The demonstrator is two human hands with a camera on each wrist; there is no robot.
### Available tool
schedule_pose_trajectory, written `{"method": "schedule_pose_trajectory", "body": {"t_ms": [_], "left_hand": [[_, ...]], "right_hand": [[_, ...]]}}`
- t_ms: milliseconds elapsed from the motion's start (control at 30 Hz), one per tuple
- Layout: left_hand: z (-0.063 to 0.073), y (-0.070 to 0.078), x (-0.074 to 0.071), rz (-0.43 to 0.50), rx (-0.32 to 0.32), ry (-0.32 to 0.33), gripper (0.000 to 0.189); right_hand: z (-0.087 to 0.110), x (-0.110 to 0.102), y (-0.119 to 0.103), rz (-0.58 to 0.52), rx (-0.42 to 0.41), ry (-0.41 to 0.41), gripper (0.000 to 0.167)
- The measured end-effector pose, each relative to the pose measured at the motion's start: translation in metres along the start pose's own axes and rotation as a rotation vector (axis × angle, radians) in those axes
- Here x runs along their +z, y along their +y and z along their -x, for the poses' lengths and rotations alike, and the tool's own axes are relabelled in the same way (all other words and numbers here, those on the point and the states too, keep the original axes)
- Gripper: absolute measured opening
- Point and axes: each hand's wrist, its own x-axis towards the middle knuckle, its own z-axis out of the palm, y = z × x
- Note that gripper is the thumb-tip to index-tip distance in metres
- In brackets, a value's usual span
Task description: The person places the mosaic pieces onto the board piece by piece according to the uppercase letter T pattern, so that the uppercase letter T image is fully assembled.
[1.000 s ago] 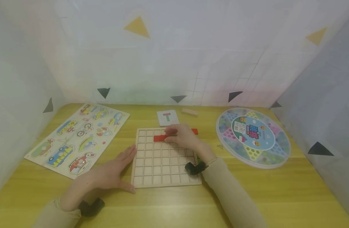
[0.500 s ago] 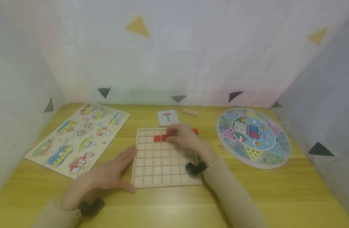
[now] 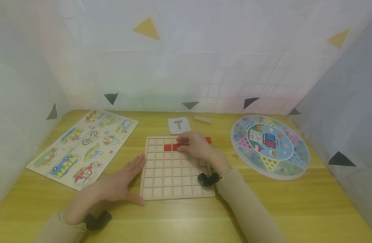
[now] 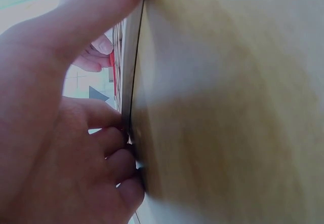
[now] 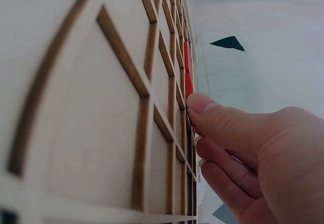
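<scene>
A square wooden grid board (image 3: 161, 172) lies on the table between both hands. My left hand (image 3: 119, 184) is spread along its left side, fingers at the left edge and thumb near the lower left corner. My right hand (image 3: 195, 145) reaches over the upper part of the board. Its thumb and fingers pinch a red square tile (image 3: 175, 147), which is partly hidden by them. Just left of that, another red tile (image 3: 167, 147) sits in a grid cell. In the right wrist view the thumb tip (image 5: 200, 104) is right at the red tile (image 5: 189, 84).
Behind the board lie a pattern card (image 3: 179, 126) and a small wooden block (image 3: 202, 119). More red (image 3: 207, 140) shows past the right hand, and green pieces (image 3: 212, 169) by the right wrist. A vehicle puzzle board (image 3: 82, 148) is at left, a round game board (image 3: 270, 146) at right.
The right hand has shifted very slightly right, and more of the red tile at its fingertips shows. The left hand and the grid board have stayed in place.
</scene>
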Motion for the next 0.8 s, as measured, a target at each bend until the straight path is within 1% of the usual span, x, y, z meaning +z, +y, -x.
{"method": "schedule_pose_trajectory", "body": {"t_ms": [500,733,800], "left_hand": [[0.0002,0.0013,0.0,0.0,-0.004,-0.001,0.133],[0.0004,0.0024,-0.0015,0.015,-0.02,0.0,0.132],[0.0005,0.0024,-0.0017,0.014,-0.019,-0.002,0.132]], "right_hand": [[0.001,0.0002,-0.0012,0.006,-0.013,0.013,0.031],[0.0014,0.001,-0.0001,-0.014,0.039,-0.003,0.03],[0.0013,0.0009,-0.0001,-0.017,0.039,-0.003,0.03]]}}
